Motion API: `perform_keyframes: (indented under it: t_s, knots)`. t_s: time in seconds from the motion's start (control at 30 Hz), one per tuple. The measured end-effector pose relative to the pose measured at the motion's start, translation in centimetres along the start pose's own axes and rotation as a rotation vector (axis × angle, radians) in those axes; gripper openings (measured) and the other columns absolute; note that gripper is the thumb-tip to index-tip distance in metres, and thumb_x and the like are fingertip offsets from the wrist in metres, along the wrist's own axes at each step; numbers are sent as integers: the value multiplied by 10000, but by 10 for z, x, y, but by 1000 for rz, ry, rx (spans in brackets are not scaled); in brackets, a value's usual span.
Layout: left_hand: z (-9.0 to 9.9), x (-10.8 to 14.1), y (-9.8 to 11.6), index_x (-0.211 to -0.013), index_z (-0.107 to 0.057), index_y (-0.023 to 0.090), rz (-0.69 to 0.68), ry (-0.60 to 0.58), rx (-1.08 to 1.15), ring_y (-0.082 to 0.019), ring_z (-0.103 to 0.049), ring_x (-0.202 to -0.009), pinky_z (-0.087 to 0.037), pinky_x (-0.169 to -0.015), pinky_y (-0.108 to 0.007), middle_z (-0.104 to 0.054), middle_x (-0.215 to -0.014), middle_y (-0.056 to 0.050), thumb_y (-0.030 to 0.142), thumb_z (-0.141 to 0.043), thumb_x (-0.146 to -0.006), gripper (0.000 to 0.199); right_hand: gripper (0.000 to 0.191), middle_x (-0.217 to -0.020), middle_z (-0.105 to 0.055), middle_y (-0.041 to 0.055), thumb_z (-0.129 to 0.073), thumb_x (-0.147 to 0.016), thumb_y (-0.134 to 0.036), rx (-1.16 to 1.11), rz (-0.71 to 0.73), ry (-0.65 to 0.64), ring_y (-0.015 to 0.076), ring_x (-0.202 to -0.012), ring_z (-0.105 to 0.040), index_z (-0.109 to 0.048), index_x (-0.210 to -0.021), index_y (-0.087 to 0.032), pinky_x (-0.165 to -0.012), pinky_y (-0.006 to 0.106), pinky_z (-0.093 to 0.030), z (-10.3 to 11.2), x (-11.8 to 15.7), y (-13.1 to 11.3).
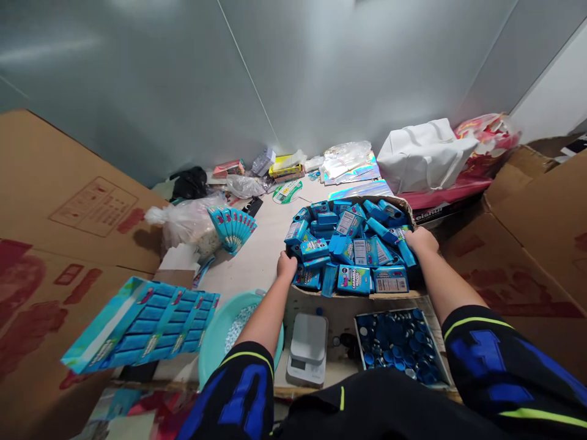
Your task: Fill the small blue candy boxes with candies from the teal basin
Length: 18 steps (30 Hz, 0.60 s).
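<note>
A wide cardboard box (394, 296) full of small blue printed packets (354, 279) is held between my two hands over the table. My left hand (287, 266) grips its left side, with the fingers curled at the edge. At the right side, my right hand (422, 241) is closed on the rim beside the packets. Below the box are a grey scale (309, 339) and a white tray (441, 357) of dark blue caps (397, 342). A turquoise basin (210, 342) with small white pieces (238, 324) sits under my left forearm.
Blue display boxes (151, 324) stand at the left, near a fan of blue packets (232, 227) and a plastic bag (183, 226). Large cartons (68, 201) flank the table (263, 260). A white bag (422, 153) stands at the back right.
</note>
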<state>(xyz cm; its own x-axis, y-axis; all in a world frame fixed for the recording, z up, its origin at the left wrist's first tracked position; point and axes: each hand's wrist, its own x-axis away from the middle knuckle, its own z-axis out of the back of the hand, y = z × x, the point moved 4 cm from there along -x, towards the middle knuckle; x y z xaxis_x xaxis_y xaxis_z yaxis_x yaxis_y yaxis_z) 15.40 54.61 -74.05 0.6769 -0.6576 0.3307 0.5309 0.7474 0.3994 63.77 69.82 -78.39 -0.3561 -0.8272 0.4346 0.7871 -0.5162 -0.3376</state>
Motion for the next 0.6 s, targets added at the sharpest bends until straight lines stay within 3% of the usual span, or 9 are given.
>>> perform_keyframes:
  t_s: [0.6]
  knots:
    - [8,3,-7,-1319,-653,158,18,11,40,-237,-714,-1113,-589,-1007,-446,-723,-1228,-105,423,-640,-1051,377,524,-1335,-709,258,-454,-1017,-419,-3,43,-57,390,-1265,-703,-660,-1379,-101,-978,473,-581,-4,-2,-4]
